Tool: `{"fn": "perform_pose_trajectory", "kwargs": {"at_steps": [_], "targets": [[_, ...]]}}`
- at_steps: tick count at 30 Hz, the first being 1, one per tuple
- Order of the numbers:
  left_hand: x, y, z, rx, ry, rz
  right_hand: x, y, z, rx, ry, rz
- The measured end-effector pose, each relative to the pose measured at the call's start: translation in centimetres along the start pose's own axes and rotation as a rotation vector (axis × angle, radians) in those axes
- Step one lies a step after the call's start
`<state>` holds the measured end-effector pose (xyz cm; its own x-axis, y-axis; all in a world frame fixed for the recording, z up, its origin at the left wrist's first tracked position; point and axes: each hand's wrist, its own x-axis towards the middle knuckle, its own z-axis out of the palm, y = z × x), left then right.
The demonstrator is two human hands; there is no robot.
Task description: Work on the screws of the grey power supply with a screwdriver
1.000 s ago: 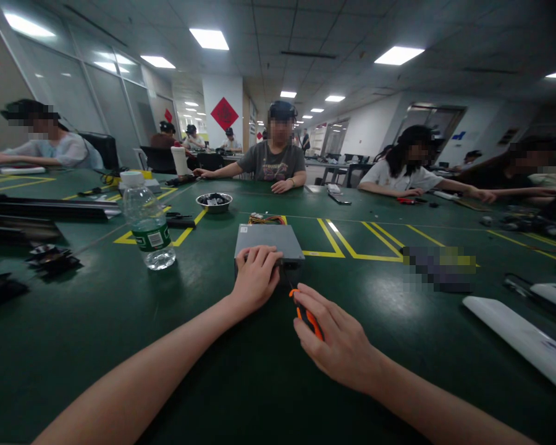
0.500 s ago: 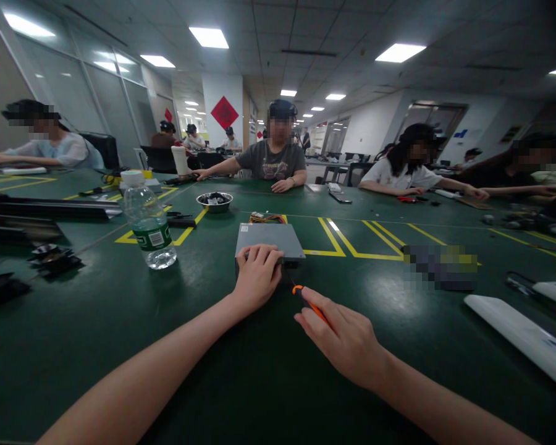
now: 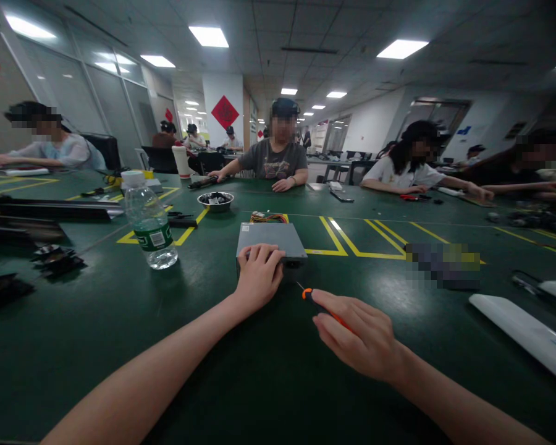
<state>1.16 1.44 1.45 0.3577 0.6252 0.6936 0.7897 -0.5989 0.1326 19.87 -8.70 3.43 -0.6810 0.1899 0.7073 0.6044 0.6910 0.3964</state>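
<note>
A grey metal computer power supply (image 3: 273,238) lies on the green table, with bundled coloured wires (image 3: 269,217) at its far side. My left hand (image 3: 259,275) grips its near left edge, the fingers curled over the top and front. In my right hand (image 3: 359,330) is a screwdriver (image 3: 307,295) with an orange and black handle, its thin shaft pointing up and left. The tip is a little apart from the front of the power supply. My right fingers are closed round the handle and hide most of it.
A water bottle (image 3: 152,225) stands to the left, with a metal bowl (image 3: 215,201) of small dark parts beyond it. Black metal parts (image 3: 58,261) lie far left. A long white object (image 3: 521,334) is at the right. Across the table sits a person (image 3: 278,157); others work on both sides.
My right hand has drawn back to the right with the screwdriver, away from the power supply's front. My left hand stays on the power supply. The person opposite has shifted an arm.
</note>
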Motion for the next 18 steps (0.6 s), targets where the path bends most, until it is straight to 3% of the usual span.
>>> {"fn": "perform_pose_trajectory", "kwargs": {"at_steps": [4, 12, 18], "targets": [[-0.3, -0.4, 0.1, 0.018, 0.002, 0.043, -0.2, 0.3, -0.9, 0.008, 0.038, -0.010], [-2.0, -0.7, 0.1, 0.147, 0.031, 0.312, 0.0, 1.5, -1.6, -0.062, 0.078, 0.063], [-2.1, 0.3, -0.1, 0.171, -0.109, 0.313, 0.0, 1.4, -1.3, -0.094, 0.052, 0.094]]}}
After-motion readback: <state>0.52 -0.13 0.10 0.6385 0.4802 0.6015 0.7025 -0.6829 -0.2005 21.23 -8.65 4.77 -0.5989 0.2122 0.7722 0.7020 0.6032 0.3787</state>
